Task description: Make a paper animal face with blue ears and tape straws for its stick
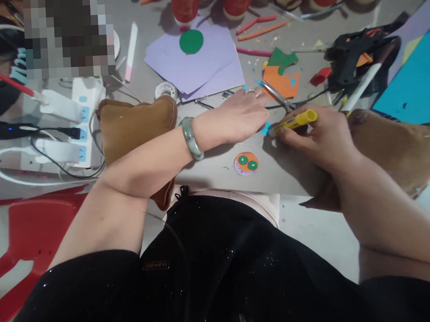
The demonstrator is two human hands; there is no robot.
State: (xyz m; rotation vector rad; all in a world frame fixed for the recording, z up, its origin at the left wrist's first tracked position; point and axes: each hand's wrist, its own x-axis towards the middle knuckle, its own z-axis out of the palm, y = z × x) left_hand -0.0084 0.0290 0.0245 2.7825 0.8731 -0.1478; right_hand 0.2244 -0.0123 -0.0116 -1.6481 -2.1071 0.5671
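Note:
My left hand [239, 114], with a green bangle on the wrist, is low over the table, its fingers bent and the tips mostly hidden. A small blue paper piece [265, 128] shows at its thumb side, apparently pinched there. My right hand [323, 133] is closed around a yellow pen-shaped marker [299, 120], whose pale tip meets the blue piece. Scissors [278, 96] lie just beyond, partly over an orange paper scrap [281, 83] beside a green scrap [281, 59]. Nearer me rests a round paper face [246, 163] in orange and lilac with two green eyes.
Purple sheets [209, 60] bear a green paper circle [191, 41]. Red cups [185, 6] stand at the back. A brown cushion [137, 122] and a power strip [86, 115] are on the left. A black glue-gun-like tool [357, 57] and blue sheet [413, 83] are on the right.

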